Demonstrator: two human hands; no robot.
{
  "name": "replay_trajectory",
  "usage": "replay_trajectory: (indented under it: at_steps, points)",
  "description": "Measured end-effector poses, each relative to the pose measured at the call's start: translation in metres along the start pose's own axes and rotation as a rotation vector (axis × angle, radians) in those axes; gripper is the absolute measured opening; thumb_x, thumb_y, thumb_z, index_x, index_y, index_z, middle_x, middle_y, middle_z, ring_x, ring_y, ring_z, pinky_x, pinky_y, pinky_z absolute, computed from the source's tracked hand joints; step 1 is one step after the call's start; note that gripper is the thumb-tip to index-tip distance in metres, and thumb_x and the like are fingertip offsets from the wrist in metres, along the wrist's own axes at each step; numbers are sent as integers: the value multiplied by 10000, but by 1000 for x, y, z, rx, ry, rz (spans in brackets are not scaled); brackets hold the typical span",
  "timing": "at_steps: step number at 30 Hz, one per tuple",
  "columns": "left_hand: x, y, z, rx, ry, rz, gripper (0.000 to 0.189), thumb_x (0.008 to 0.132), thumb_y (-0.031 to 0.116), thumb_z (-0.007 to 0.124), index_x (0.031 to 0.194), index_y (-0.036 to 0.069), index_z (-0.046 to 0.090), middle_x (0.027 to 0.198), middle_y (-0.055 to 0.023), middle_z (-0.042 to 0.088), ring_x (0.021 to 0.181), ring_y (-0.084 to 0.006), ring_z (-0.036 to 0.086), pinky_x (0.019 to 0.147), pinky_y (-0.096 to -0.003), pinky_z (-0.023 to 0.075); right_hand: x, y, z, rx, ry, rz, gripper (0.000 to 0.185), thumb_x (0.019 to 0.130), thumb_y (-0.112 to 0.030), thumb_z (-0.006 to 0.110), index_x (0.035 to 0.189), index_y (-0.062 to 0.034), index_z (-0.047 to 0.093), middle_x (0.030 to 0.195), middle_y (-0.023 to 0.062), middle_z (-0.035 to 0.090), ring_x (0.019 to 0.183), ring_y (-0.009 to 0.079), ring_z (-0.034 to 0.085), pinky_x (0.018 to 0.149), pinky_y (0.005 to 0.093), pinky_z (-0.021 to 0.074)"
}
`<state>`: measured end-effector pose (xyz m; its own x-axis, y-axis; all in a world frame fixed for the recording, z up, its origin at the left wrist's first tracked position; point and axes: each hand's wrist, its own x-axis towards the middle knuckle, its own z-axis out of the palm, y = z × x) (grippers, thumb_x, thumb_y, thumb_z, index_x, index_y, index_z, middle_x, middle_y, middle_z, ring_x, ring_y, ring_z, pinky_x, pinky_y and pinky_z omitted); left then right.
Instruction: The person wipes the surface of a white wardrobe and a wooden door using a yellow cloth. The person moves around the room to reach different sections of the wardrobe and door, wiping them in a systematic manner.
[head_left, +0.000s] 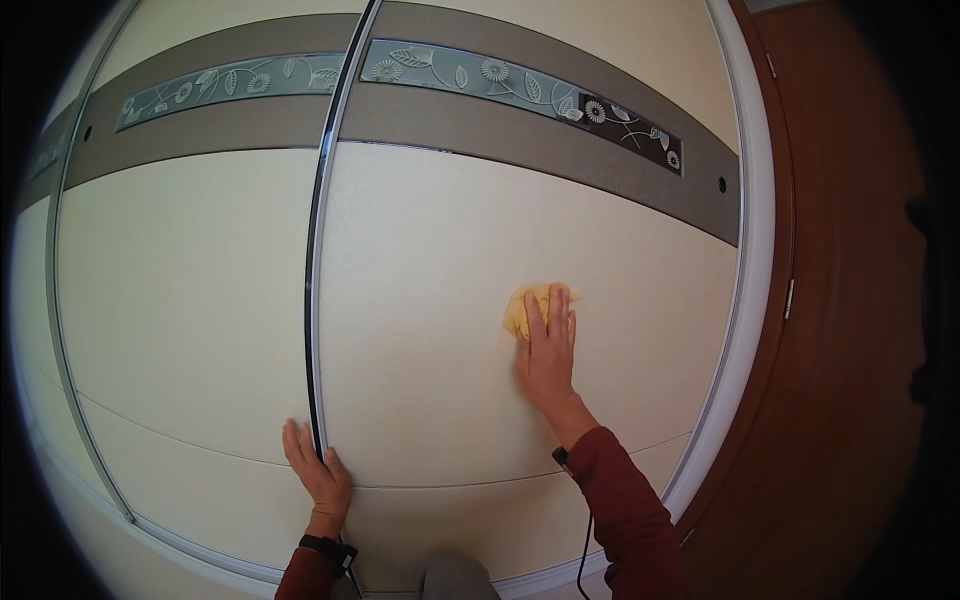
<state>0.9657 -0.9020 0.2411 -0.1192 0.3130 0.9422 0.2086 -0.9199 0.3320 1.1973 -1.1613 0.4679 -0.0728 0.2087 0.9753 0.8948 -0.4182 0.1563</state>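
My right hand (550, 352) presses a crumpled yellow cloth (525, 311) flat against the cream lower panel of the right sliding wardrobe door (435, 300). Its fingers lie over the cloth, pointing upward. Lower down and to the left, my left hand (319, 472) rests with fingers apart at the metal edge strip (313, 300) between the two doors, holding nothing. Part of its palm side is hidden. Both forearms wear dark red sleeves, with a black band on the left wrist and a black device at the right wrist.
The left sliding door (187, 300) stands beside the strip. Grey bands with floral glass inlays (465, 73) cross the doors above. A white frame (756, 247) and a brown wooden door (847, 300) are at the right. The bottom track (217, 551) runs below; a black cable (586, 555) hangs by my right sleeve.
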Motion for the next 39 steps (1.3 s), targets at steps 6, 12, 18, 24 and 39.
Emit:
replay_trajectory:
  at_steps: [6, 12, 18, 24, 39]
  points:
    - [1, 7, -1, 15, -53, -61, 563, 1097, 341, 393, 1465, -82, 444, 1566, -253, 439, 1496, -476, 320, 1210, -548, 273, 172, 68, -24, -169, 99, 175, 527, 1056, -174, 538, 1566, -114, 423, 1660, 243, 267, 1548, 418, 245, 1207, 627, 230]
    - [0, 11, -1, 43, -46, -97, 606, 1109, 399, 369, 1468, -83, 442, 1565, -236, 448, 1497, -476, 319, 1213, -542, 281, 95, 77, -17, -86, 146, 150, 550, 1036, -128, 525, 1573, -93, 408, 1672, 253, 224, 1553, 425, 234, 1217, 632, 187]
    - [-3, 8, 2, 116, -11, -42, 634, 1118, 421, 348, 1493, -88, 407, 1574, -236, 437, 1501, -476, 317, 1208, -547, 289, -82, 48, -10, -55, 41, 99, 607, 968, -62, 546, 1557, -22, 403, 1650, 339, 194, 1534, 528, 200, 1193, 678, 183]
    - [-6, 5, 6, 218, -5, -59, 614, 1122, 398, 328, 1518, -65, 406, 1577, -234, 434, 1506, -452, 314, 1214, -525, 283, 39, 117, -34, -52, 158, 192, 551, 1024, -116, 527, 1557, -44, 406, 1636, 329, 247, 1534, 495, 228, 1190, 666, 210]
    - [-21, -16, 14, 179, 44, -41, 552, 1111, 302, 387, 1479, -108, 425, 1537, -288, 432, 1460, -440, 371, 1195, -511, 314, -102, 133, -44, -95, 70, 204, 597, 1017, -101, 519, 1580, -1, 346, 1663, 330, 169, 1545, 484, 203, 1223, 614, 178]
